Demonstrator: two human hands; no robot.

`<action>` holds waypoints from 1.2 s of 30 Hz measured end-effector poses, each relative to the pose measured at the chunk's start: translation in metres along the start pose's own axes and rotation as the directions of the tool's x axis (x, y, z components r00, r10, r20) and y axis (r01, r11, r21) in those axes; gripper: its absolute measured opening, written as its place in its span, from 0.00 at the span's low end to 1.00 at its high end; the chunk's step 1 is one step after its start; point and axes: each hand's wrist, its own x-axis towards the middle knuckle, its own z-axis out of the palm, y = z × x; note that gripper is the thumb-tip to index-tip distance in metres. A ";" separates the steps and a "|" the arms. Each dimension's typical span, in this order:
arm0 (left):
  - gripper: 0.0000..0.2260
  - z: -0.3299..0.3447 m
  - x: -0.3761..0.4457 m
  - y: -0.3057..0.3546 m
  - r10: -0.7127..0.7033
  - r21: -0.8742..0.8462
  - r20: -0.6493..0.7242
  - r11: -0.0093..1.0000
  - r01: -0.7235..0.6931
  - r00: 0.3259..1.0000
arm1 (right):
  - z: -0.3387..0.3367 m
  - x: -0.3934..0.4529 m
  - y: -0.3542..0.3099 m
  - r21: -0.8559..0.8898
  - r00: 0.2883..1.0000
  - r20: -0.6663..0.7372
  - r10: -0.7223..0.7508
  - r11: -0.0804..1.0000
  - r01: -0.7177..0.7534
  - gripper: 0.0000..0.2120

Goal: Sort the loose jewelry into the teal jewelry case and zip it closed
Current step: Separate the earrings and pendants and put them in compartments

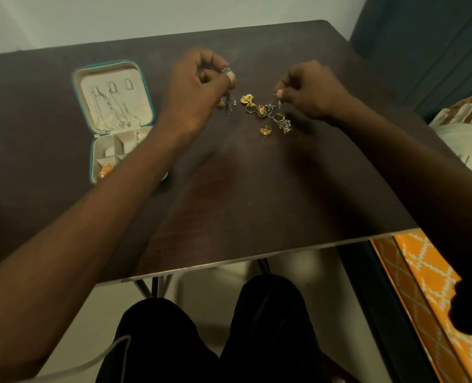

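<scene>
The teal jewelry case (pixel 144 78) lies open at the table's left, with silver chains (pixel 110 106) hanging in its cream lid and an orange piece (pixel 105 170) in a lower compartment. A small pile of loose gold rings and silver earrings (pixel 268 113) sits at the table's middle. My left hand (pixel 196 89) hovers left of the pile and pinches a dangling silver earring (pixel 229 103). My right hand (pixel 309 92) is just right of the pile and pinches a small silver piece (pixel 279 102) between thumb and finger.
The dark wooden table (pixel 257 189) ends close to my knees (pixel 257 327). A bed with an orange patterned cover (pixel 423 299) and a pillow (pixel 467 128) stands at the right. A wall runs behind the table.
</scene>
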 end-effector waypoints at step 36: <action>0.06 -0.022 -0.009 0.002 -0.020 0.060 -0.023 0.998 0.021 1.000 | -0.010 -0.003 -0.017 0.217 0.997 0.076 0.031 0.975 -0.047 0.08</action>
